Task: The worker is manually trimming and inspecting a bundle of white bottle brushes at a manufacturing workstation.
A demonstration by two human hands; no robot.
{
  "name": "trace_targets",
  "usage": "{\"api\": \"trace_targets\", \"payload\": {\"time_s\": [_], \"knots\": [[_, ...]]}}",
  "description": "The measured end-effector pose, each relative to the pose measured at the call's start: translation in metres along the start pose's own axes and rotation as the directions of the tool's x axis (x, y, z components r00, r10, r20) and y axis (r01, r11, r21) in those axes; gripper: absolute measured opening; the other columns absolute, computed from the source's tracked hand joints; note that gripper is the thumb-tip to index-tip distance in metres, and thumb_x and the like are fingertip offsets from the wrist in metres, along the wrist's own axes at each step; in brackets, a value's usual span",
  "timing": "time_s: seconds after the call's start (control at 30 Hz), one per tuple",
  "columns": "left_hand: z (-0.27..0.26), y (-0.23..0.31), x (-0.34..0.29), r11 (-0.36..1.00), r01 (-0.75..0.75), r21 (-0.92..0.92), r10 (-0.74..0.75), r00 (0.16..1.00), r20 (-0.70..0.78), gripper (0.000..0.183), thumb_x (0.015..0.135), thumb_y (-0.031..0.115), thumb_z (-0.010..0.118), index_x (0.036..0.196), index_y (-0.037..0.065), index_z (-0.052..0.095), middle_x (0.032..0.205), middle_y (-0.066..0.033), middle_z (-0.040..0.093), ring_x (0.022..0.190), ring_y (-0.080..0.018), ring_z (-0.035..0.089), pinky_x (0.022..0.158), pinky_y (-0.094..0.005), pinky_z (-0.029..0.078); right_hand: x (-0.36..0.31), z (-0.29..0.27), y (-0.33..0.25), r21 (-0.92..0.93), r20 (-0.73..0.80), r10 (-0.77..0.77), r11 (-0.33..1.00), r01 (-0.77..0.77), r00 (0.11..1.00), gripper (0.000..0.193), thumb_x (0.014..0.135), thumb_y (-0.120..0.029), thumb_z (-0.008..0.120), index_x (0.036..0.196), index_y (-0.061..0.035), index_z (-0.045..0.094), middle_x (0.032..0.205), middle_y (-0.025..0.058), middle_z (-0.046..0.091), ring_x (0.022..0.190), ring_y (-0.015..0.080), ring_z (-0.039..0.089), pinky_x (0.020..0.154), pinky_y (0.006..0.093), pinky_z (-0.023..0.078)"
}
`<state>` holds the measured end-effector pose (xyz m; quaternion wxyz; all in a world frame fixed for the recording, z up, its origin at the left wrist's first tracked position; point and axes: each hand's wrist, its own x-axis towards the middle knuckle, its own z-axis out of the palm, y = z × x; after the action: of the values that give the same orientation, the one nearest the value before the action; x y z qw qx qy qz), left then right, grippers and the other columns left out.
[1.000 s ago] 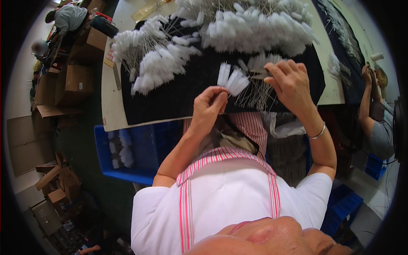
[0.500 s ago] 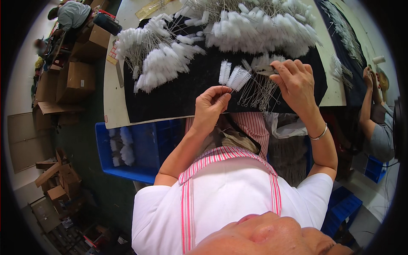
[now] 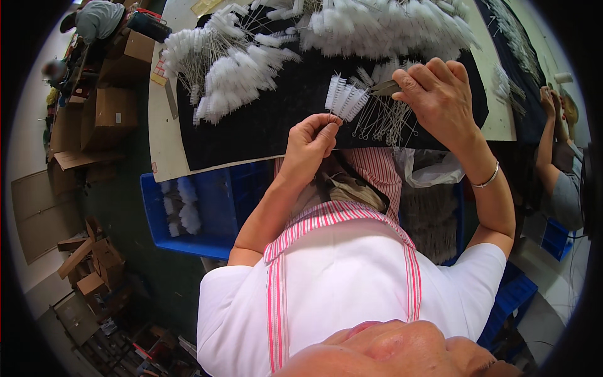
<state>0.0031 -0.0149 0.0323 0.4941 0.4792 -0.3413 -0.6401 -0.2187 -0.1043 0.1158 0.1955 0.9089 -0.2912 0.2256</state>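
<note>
Head view: I see a black cloth (image 3: 251,135) across the upper middle of the frame, bearing a big heap of white brushes (image 3: 383,28) at top centre and a smaller heap (image 3: 235,78) at upper left. Right of centre, the right hand (image 3: 438,97) has thumb and fingers closed round a metal tool (image 3: 384,88); at centre, the left hand (image 3: 311,137) pinches the wires of a brush fan (image 3: 347,100). The gap that split this fan has just closed, so I judge it gathered as one bunch. The tool's tip has come beside it; I cannot tell whether they touch.
</note>
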Motion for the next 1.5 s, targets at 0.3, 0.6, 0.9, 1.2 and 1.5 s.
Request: {"api": "trace_targets", "payload": {"time_s": [0.3, 0.6, 0.9, 1.2, 1.5], "knots": [[-0.008, 0.001, 0.0, 0.968, 0.171, -0.185, -0.148, 0.981, 0.128, 0.015, 0.088, 0.008, 0.058, 0.097, -0.003, 0.059, 0.064, -0.0003, 0.052, 0.05, -0.0055, 0.041, 0.043, -0.019, 0.029, 0.002, -0.002, 0.001, 0.024, 0.067, -0.055, 0.998, 0.054, 0.996, 0.029, 0.072, -0.03, 0.067, 0.094, -0.0123, 0.063, 0.078, -0.0048, 0.053, 0.077, 0.012, 0.047, 0.075, 0.0284, 0.032], [-0.008, 0.003, -0.001, 0.975, 0.154, -0.158, -0.133, 0.982, 0.136, 0.015, 0.087, 0.008, 0.059, 0.097, -0.004, 0.059, 0.068, 0.0011, 0.05, 0.052, -0.004, 0.039, 0.044, -0.018, 0.028, 0.005, -0.004, 0.002, 0.028, 0.057, -0.067, 0.997, 0.066, 0.996, 0.028, 0.071, -0.031, 0.067, 0.091, -0.0128, 0.063, 0.073, -0.0053, 0.049, 0.076, 0.0115, 0.047, 0.074, 0.0278, 0.032], [-0.013, 0.002, 0.0, 0.967, 0.167, -0.191, -0.136, 0.977, 0.166, 0.015, 0.087, 0.008, 0.059, 0.096, -0.005, 0.061, 0.068, 0.0002, 0.051, 0.053, -0.0046, 0.04, 0.043, -0.018, 0.028, 0.005, -0.002, 0.002, 0.021, 0.082, -0.077, 0.997, 0.076, 0.994, 0.025, 0.072, -0.03, 0.067, 0.089, -0.0126, 0.062, 0.072, -0.0045, 0.049, 0.075, 0.0116, 0.047, 0.072, 0.0278, 0.032], [-0.008, -0.001, 0.0, 0.997, 0.06, 0.047, -0.065, 0.992, 0.108, 0.011, 0.087, 0.004, 0.057, 0.093, -0.002, 0.064, 0.069, -0.0002, 0.052, 0.053, -0.0045, 0.044, 0.044, -0.0184, 0.031, 0.01, -0.003, 0.002, 0.088, 0.071, 0.017, 0.996, -0.023, 0.997, 0.021, 0.077, -0.03, 0.064, 0.088, -0.0118, 0.063, 0.073, -0.0033, 0.054, 0.072, 0.0132, 0.051, 0.07, 0.0288, 0.035], [-0.008, -0.003, -0.002, 0.951, -0.087, 0.296, 0.082, 0.996, 0.028, 0.01, 0.083, 0.001, 0.06, 0.09, 0.002, 0.066, 0.075, -0.0011, 0.054, 0.054, -0.0046, 0.047, 0.048, -0.0192, 0.037, 0.011, -0.003, 0.002, 0.047, 0.176, -0.016, 0.999, 0.007, 0.984, 0.022, 0.079, -0.033, 0.062, 0.083, -0.0118, 0.062, 0.07, -0.0021, 0.054, 0.07, 0.0139, 0.051, 0.066, 0.0297, 0.035]]}}
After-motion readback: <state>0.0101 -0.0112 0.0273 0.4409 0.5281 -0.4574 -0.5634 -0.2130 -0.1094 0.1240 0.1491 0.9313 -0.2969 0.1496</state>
